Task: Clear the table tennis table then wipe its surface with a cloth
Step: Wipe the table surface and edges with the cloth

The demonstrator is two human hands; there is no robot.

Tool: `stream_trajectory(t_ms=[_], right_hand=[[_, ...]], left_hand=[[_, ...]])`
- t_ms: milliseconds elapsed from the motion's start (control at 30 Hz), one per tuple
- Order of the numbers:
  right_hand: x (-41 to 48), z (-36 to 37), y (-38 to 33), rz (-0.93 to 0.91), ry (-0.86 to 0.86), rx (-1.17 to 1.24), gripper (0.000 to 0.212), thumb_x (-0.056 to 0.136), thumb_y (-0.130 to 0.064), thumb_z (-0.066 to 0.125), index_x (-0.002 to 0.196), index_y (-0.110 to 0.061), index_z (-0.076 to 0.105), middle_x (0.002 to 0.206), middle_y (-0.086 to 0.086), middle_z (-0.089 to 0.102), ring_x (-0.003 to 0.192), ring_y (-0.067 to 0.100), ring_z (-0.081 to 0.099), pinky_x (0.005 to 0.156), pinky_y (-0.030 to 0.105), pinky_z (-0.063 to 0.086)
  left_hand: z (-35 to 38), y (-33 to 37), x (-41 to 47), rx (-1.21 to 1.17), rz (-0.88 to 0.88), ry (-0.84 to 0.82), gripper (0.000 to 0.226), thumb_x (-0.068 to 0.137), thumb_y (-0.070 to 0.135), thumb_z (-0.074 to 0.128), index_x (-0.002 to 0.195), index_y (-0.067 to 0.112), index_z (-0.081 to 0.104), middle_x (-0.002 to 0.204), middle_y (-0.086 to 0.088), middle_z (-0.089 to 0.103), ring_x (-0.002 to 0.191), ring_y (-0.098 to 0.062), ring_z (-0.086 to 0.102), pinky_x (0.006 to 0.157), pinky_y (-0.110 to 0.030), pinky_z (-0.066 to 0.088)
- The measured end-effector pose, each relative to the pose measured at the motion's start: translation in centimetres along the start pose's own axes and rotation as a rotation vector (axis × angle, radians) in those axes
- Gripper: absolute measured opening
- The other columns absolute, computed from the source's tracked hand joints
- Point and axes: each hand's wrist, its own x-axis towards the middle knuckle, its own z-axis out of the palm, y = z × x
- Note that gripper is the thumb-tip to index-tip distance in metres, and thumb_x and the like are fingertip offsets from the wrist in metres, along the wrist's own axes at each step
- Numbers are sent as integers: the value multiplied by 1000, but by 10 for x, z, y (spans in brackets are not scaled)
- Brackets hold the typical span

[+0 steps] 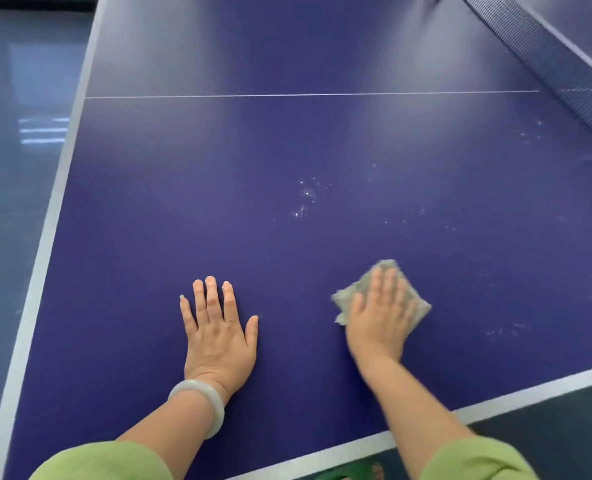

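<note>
The blue table tennis table (287, 140) fills most of the view, with white edge lines and a thin centre line. My right hand (379, 317) lies flat with straight fingers on a small grey-green cloth (417, 306), pressing it onto the surface near the table's front edge. The cloth and that hand look blurred. My left hand (218, 327) rests palm down on the bare surface to the left, fingers spread, with a pale bangle on the wrist. White specks and smudges (305, 197) dot the surface beyond the cloth.
The dark net (564, 60) runs across the top right corner. A glossy blue floor (21, 133) lies beyond the table's left edge. Dark floor and a green shoe (353, 472) show below the front edge.
</note>
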Motion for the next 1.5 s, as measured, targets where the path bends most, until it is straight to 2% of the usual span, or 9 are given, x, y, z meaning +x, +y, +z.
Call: stream_trajectory(t_ms=[167,233,367,433,633,833,1067,1233,1500], right_hand=[[-47,5,2,-698,-144,-47,63,98,-44,24,157,-25,12,165,-5,6,153,19,2,121,47,3],[-23,-6,44,-640,-143,-77,64,95,-46,18,156,-26,10,164,-7,5,152,17,3,122,44,0],[8,-22,103,21,-65,-80,59,102,-42,12,156,-25,-4,166,0,-5,152,18,-8,123,47,0],[-11,-15,82,143,-13,-27,59,104,-38,22,157,-22,1,166,4,1,152,22,-3,122,51,2],[-87,4,35,-705,-119,-93,63,101,-44,28,158,-26,9,166,-6,5,153,18,4,119,46,8],[-34,-18,126,-390,-128,-120,64,98,-45,20,158,-25,10,165,-7,0,152,15,-4,122,45,3],[-22,-19,129,-382,-162,-133,65,98,-45,21,158,-25,7,166,-5,-1,153,18,-3,121,46,3],[-17,-25,141,-493,-194,-134,64,100,-49,13,156,-30,-11,164,-8,-16,150,15,-17,121,44,-6],[21,-52,280,-555,-154,-116,63,99,-41,30,158,-27,13,165,-8,9,152,15,7,120,47,8]], left_hand=[[1,-1,0,-14,-7,-8,77,95,54,9,155,7,12,163,-18,3,150,-33,-10,120,-54,-7],[2,-2,-1,-31,-9,-4,75,96,54,16,155,8,11,163,-17,1,150,-33,-11,120,-54,-8],[2,-2,-1,-22,-6,3,76,95,54,13,155,7,13,162,-18,5,150,-34,-7,120,-54,-7],[3,-2,-1,-10,-4,4,78,94,54,8,155,7,15,162,-19,6,150,-35,-5,120,-55,-6],[3,-2,-1,-3,-4,27,79,93,55,6,154,6,18,162,-19,10,150,-34,-2,120,-54,-5],[-2,1,-2,-62,-39,9,72,98,50,28,155,6,17,162,-18,8,151,-32,-5,120,-50,-11],[-23,61,7,-434,39,135,56,98,28,54,144,-1,41,153,-20,31,148,-35,17,123,-45,3],[-21,188,5,-411,117,7,69,100,52,36,155,13,19,162,-17,7,151,-30,-4,122,-43,-7],[8,226,4,-125,-7,15,93,87,75,14,156,14,6,161,-23,-9,148,-36,-20,120,-52,-11]])
